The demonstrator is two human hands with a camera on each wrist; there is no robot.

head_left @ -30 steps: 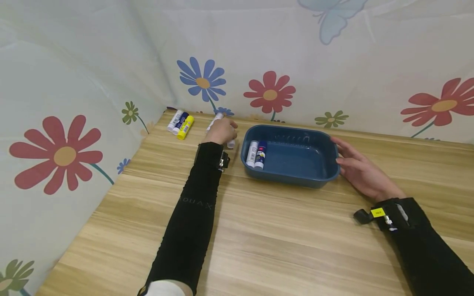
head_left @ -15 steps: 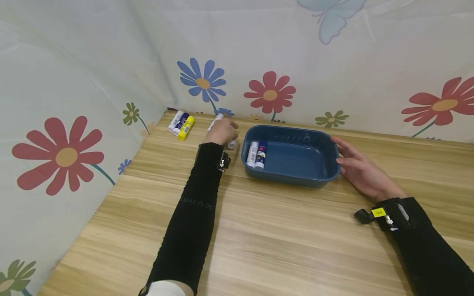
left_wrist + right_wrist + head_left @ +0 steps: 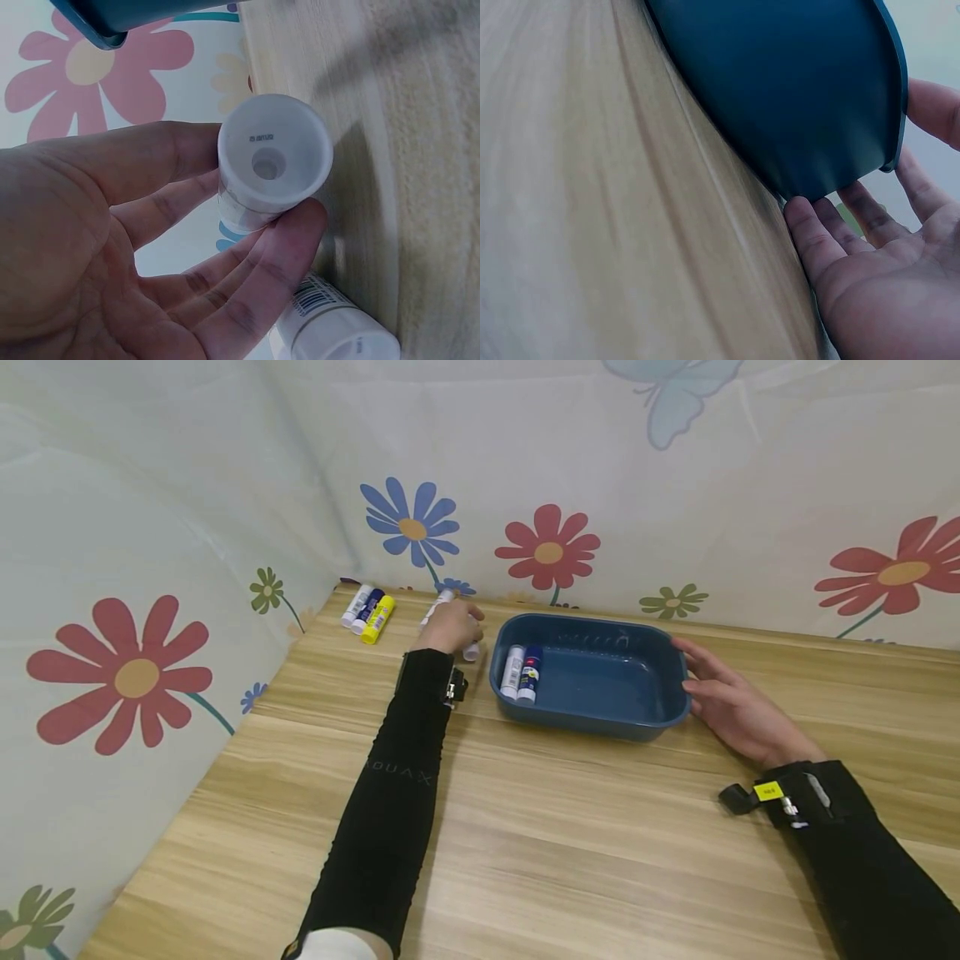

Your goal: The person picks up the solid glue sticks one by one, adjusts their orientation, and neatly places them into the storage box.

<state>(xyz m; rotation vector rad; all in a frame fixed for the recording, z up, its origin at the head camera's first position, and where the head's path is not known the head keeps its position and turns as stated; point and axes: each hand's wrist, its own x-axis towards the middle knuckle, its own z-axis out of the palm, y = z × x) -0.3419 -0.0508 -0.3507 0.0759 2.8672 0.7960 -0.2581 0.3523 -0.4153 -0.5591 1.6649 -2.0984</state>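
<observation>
My left hand (image 3: 452, 627) pinches a white glue stick (image 3: 274, 161) between thumb and fingertips, its round base facing the left wrist camera. Beside those fingers lies a second white glue stick (image 3: 337, 330) with a barcode; in the head view the hand partly covers both. To the right stands a blue rectangular bin (image 3: 592, 724). Inside its left end lie a white glue stick (image 3: 513, 672) and a dark blue one (image 3: 529, 674), side by side. My right hand (image 3: 731, 706) touches the bin's right end with extended fingers.
At the back left of the wooden table (image 3: 585, 843) lie a white glue stick (image 3: 357, 605), a dark blue one (image 3: 368, 611) and a yellow one (image 3: 378, 619), close together. A flower-printed curtain (image 3: 465, 460) borders the table behind and on the left.
</observation>
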